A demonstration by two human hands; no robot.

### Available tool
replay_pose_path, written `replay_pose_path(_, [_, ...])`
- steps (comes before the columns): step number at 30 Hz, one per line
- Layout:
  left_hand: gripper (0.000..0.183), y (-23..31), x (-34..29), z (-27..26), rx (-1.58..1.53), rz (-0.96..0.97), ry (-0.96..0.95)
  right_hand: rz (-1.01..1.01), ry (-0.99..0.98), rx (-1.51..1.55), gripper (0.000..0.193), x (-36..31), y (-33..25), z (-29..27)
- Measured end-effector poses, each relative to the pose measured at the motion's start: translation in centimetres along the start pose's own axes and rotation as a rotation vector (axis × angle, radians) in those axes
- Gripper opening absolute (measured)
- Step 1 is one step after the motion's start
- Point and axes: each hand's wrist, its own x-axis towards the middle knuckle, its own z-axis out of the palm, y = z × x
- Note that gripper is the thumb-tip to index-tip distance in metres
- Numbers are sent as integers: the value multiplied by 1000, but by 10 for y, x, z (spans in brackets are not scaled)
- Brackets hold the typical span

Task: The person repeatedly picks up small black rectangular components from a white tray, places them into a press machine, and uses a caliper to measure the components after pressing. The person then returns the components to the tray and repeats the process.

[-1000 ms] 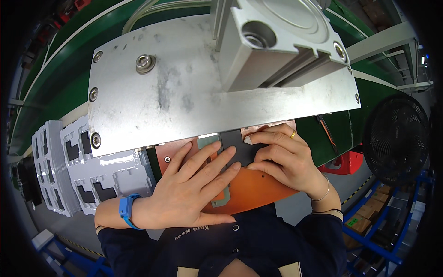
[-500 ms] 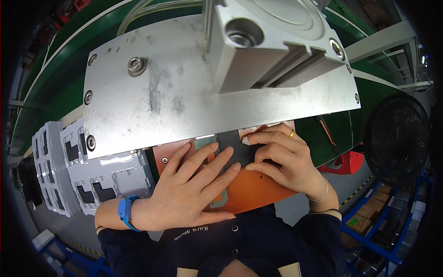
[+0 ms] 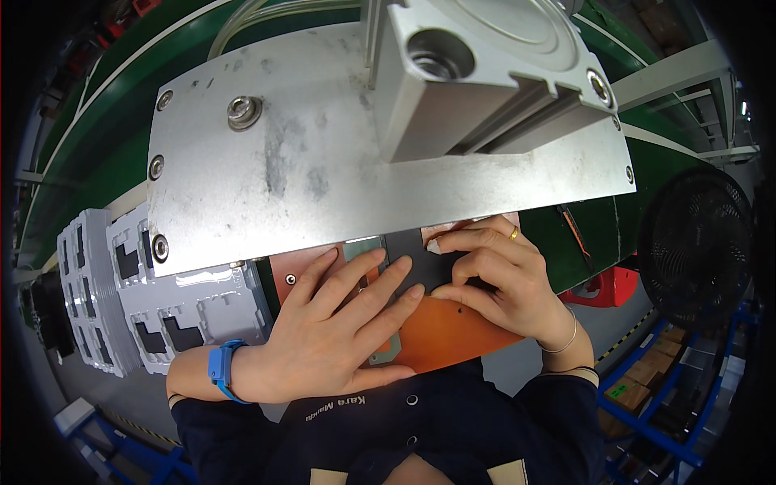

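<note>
My left hand (image 3: 335, 327), fingers spread, lies flat over a reddish-orange plate (image 3: 303, 267) and a dark grey strip (image 3: 402, 250). Two of its fingertips press on the strip. From the right, my right hand (image 3: 505, 275) bends its fingers over the strip's right side. A small whitish piece (image 3: 433, 246) shows at its index fingertip; whether the fingers pinch it or the strip's edge is hidden. The right thumb tip rests by the edge of an orange board (image 3: 449, 327) nearest my body. A grey-green metal piece (image 3: 388, 349) shows partly beneath my left hand.
A large metal plate (image 3: 323, 162) with a square metal cylinder block (image 3: 477, 113) overhangs the work just beyond my fingers. Stacked grey-white plastic trays (image 3: 194, 299) stand at left. At right are a black fan (image 3: 693, 242), a red object (image 3: 610, 287) and an orange-black tool (image 3: 575, 234).
Both hands keep nearly the same places and finger poses. The whole view has shifted very slightly; nothing is visibly taken or let go.
</note>
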Motion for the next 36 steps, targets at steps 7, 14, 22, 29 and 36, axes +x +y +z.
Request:
replay_pose_path(7, [72, 2, 4, 0, 14, 8, 35, -7, 31, 7, 26, -3, 0, 1])
replay_pose_path(14, [69, 6, 4, -3, 37, 16, 79, -27, 39, 24, 26, -6, 2, 3])
replay_pose_path(22, [65, 7, -1, -6, -23, 60, 176, -15, -9, 64, 28, -2, -5, -2])
replay_pose_path(29, [30, 16, -11, -27, -447, -140, 325, 86, 167, 250, 22, -30, -35, -19])
replay_pose_path(36, [25, 27, 10, -24, -1520, -369, -626, -376, 242, -50, 15, -45, -82, -10])
